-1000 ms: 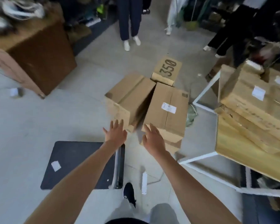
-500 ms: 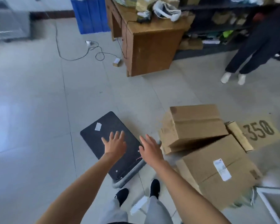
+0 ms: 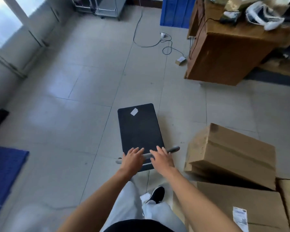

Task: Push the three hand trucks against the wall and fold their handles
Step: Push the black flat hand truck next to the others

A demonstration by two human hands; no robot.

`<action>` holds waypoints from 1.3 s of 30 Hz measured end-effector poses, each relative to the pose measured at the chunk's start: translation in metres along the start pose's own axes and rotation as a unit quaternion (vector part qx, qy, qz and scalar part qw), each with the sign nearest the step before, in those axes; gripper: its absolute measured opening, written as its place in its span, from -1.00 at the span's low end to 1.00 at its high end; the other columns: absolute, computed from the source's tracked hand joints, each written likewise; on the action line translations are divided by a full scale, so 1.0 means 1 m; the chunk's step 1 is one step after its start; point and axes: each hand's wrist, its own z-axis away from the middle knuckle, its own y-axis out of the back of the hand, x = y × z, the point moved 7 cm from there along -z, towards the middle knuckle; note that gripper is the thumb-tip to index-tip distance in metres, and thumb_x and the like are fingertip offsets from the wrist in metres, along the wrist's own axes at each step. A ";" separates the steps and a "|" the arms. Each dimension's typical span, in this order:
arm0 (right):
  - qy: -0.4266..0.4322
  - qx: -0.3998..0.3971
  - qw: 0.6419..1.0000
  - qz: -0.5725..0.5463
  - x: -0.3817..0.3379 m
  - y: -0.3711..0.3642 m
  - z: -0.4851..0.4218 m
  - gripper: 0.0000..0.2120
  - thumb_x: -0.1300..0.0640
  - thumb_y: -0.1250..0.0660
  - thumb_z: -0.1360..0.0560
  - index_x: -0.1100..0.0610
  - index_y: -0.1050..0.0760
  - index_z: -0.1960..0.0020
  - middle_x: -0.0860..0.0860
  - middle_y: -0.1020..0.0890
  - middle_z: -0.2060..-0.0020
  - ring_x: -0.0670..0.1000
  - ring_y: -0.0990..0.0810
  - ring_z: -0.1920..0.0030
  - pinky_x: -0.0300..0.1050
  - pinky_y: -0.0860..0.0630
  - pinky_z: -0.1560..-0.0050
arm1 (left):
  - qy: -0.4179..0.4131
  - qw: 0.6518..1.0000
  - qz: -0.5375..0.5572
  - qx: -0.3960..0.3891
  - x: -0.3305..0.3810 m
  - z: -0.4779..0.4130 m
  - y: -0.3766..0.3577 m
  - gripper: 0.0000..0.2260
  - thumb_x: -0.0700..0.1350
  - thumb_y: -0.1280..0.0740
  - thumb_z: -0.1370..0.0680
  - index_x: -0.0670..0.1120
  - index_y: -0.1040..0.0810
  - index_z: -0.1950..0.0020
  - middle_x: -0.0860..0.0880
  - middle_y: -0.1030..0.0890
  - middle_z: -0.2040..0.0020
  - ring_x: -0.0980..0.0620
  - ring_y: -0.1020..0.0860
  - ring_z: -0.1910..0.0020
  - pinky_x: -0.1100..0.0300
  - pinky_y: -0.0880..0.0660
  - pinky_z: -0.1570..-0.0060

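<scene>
One hand truck stands on the tiled floor in front of me, with a black platform (image 3: 140, 128) bearing a white sticker. Its grey handle bar (image 3: 173, 149) runs across the near end, above the platform. My left hand (image 3: 132, 158) and my right hand (image 3: 161, 158) lie side by side on the bar, fingers stretched forward and apart, not curled around it. No other hand truck is clearly in view.
Two stacked cardboard boxes (image 3: 231, 153) crowd the right, close to the handle. A wooden desk (image 3: 224, 56) stands at the far right, with a cable (image 3: 157, 42) on the floor beside it. A wall with windows (image 3: 15, 52) runs along the left. A blue flat surface (image 3: 3, 173) lies near left.
My view has swung left from the boxes to the hand truck. Both hands have come down from the air onto its handle bar, and the truck now points away from me.
</scene>
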 end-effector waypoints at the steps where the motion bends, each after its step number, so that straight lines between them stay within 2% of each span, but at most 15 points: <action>1: 0.004 -0.006 1.000 0.009 0.001 -0.005 0.001 -0.57 0.01 -0.12 -0.62 -0.06 -0.28 -0.48 0.08 -0.23 -0.53 0.17 -0.12 -0.54 0.27 -0.18 -0.47 | 0.006 1.000 0.002 0.003 -0.002 0.006 -0.008 -0.58 -0.02 -0.12 -0.66 0.06 -0.24 -0.54 0.01 -0.32 -0.52 -0.09 -0.20 -0.53 -0.32 -0.16 -0.42; 5: 0.015 0.009 0.999 0.026 0.005 -0.008 -0.004 -0.59 0.01 -0.14 -0.61 -0.07 -0.30 -0.46 0.05 -0.31 -0.49 0.12 -0.15 -0.52 0.30 -0.19 -0.45 | 0.030 0.999 -0.014 0.028 -0.005 0.007 -0.022 -0.60 0.04 -0.10 -0.66 0.11 -0.24 -0.51 0.04 -0.39 -0.46 -0.03 -0.28 -0.48 -0.24 -0.17 -0.39; 9: -0.012 0.004 0.999 0.041 0.024 -0.006 -0.013 -0.59 0.02 -0.17 -0.62 -0.11 -0.30 -0.46 0.04 -0.33 -0.46 0.12 -0.15 -0.52 0.39 -0.15 -0.42 | 0.043 0.998 -0.022 0.027 -0.006 -0.003 -0.028 -0.63 0.03 -0.12 -0.67 0.13 -0.27 -0.49 0.01 -0.48 -0.35 -0.07 -0.37 -0.40 -0.41 -0.13 -0.39; 16: -0.006 -0.018 0.998 0.052 0.021 0.008 -0.060 -0.54 0.01 -0.21 -0.62 -0.12 -0.24 -0.50 0.04 -0.33 -0.49 0.15 -0.13 -0.55 0.51 -0.08 -0.40 | 0.016 0.999 -0.038 0.029 -0.023 -0.036 -0.003 -0.57 -0.09 -0.22 -0.64 0.13 -0.25 -0.50 -0.05 -0.51 -0.28 -0.11 -0.45 -0.31 -0.49 -0.14 -0.35; 19: -0.012 -0.012 0.999 0.047 0.003 0.024 -0.092 -0.53 0.01 -0.22 -0.62 -0.12 -0.23 -0.50 0.05 -0.34 -0.49 0.16 -0.14 -0.55 0.53 -0.07 -0.39 | 0.012 0.999 -0.039 0.033 -0.039 -0.065 0.024 -0.55 -0.11 -0.24 -0.63 0.14 -0.25 -0.50 -0.05 -0.50 -0.28 -0.10 -0.45 -0.31 -0.50 -0.12 -0.36; 26: -0.017 -0.021 0.999 0.021 -0.050 0.079 -0.201 -0.56 0.06 -0.14 -0.66 -0.12 -0.18 -0.52 0.06 -0.31 -0.49 0.15 -0.11 -0.55 0.54 -0.04 -0.38 | -0.004 0.997 -0.057 0.050 -0.091 -0.166 0.115 -0.65 0.02 -0.14 -0.67 0.14 -0.30 -0.47 -0.03 -0.52 -0.26 -0.10 -0.48 -0.28 -0.46 -0.14 -0.35; 31: -0.028 -0.008 1.000 0.005 -0.083 0.124 -0.286 -0.55 0.07 -0.15 -0.65 -0.12 -0.20 -0.51 0.03 -0.34 -0.47 0.13 -0.14 -0.54 0.53 -0.08 -0.37 | -0.007 0.996 -0.057 0.064 -0.117 -0.238 0.185 -0.68 0.00 -0.15 -0.67 0.14 -0.33 -0.43 -0.02 -0.54 -0.23 -0.08 -0.48 -0.27 -0.46 -0.13 -0.36; 39: -0.033 0.024 0.999 -0.002 -0.113 0.195 -0.401 -0.58 0.06 -0.19 -0.64 -0.12 -0.27 -0.48 0.02 -0.41 -0.43 0.10 -0.22 -0.51 0.53 -0.11 -0.37 | 0.005 0.997 -0.055 0.046 -0.138 -0.348 0.278 -0.67 -0.02 -0.15 -0.67 0.11 -0.34 -0.44 -0.04 -0.54 -0.23 -0.09 -0.46 -0.28 -0.47 -0.17 -0.32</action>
